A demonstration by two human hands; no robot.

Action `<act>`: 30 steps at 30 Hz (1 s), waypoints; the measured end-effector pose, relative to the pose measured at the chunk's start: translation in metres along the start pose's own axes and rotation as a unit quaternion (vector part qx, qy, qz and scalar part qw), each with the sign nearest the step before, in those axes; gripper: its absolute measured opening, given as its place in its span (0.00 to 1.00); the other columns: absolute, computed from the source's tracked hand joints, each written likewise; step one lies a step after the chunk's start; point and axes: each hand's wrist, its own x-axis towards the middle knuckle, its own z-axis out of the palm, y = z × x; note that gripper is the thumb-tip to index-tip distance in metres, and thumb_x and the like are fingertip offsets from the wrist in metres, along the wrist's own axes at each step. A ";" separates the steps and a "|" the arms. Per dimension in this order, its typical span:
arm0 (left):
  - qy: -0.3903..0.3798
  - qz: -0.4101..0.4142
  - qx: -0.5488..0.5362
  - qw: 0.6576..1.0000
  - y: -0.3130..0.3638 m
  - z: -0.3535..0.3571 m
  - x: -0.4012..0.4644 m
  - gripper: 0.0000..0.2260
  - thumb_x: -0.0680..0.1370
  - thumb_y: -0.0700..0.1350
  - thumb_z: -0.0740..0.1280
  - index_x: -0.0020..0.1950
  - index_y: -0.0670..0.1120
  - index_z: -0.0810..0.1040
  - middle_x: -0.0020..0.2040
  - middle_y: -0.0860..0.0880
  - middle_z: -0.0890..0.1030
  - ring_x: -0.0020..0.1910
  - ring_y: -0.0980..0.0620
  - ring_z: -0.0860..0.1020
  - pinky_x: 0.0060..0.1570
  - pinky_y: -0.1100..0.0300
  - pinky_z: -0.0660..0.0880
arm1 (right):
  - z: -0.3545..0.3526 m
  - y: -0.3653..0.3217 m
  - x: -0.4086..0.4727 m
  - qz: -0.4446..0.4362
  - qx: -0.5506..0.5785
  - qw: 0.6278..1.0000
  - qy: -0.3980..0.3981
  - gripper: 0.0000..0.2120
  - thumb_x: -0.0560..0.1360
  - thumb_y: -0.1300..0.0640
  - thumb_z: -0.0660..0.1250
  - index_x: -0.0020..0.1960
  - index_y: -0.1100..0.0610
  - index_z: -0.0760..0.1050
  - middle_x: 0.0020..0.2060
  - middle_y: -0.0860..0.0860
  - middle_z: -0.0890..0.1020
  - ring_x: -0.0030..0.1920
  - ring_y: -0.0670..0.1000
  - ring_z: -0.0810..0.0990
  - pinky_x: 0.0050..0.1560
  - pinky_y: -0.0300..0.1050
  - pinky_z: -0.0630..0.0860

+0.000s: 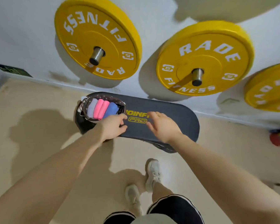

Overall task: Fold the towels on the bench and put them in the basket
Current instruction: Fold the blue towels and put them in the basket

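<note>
You look nearly done: four folded towels [102, 109] sit side by side in the basket [87, 103] at the surface's [168, 126] left end, no towels remain outside it, and your left hand [113, 126] and right hand [164, 125] hover with fingers loosely spread, empty.

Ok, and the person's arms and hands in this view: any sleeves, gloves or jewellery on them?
Both forearms are bare as far as the frame shows, with no sleeves, gloves or watch in view. The right hand wears a thin gold-coloured ring on one finger. The left hand shows no ring or band from this angle.
</note>
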 end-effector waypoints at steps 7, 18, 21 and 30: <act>-0.038 0.188 0.111 0.975 0.154 0.025 0.002 0.18 0.77 0.49 0.62 0.66 0.49 0.69 0.63 0.49 0.74 0.58 0.48 0.75 0.56 0.56 0.71 | -0.032 0.088 -0.156 0.195 0.048 0.979 0.019 0.18 0.80 0.49 0.55 0.67 0.57 0.65 0.64 0.55 0.74 0.61 0.58 0.73 0.57 0.49 0.71; -0.160 0.443 0.177 0.864 0.459 0.209 -0.091 0.17 0.79 0.47 0.59 0.68 0.46 0.68 0.61 0.48 0.74 0.50 0.51 0.74 0.52 0.60 0.69 | 0.024 0.238 -0.496 0.468 0.132 0.870 0.089 0.16 0.80 0.50 0.55 0.62 0.57 0.71 0.57 0.56 0.79 0.57 0.57 0.76 0.55 0.49 0.72; -0.180 0.477 0.188 0.839 0.533 0.280 -0.126 0.17 0.79 0.46 0.60 0.67 0.45 0.69 0.61 0.47 0.75 0.53 0.49 0.75 0.51 0.62 0.68 | 0.043 0.265 -0.594 0.501 0.129 0.851 0.089 0.14 0.80 0.53 0.54 0.59 0.59 0.73 0.55 0.57 0.79 0.56 0.58 0.76 0.51 0.47 0.70; -0.280 0.589 0.235 0.721 0.703 0.456 -0.261 0.15 0.78 0.46 0.61 0.64 0.46 0.71 0.57 0.50 0.78 0.49 0.51 0.77 0.54 0.56 0.73 | 0.092 0.283 -0.839 0.656 0.202 0.701 0.195 0.13 0.79 0.57 0.55 0.56 0.59 0.75 0.53 0.56 0.80 0.54 0.58 0.77 0.53 0.49 0.74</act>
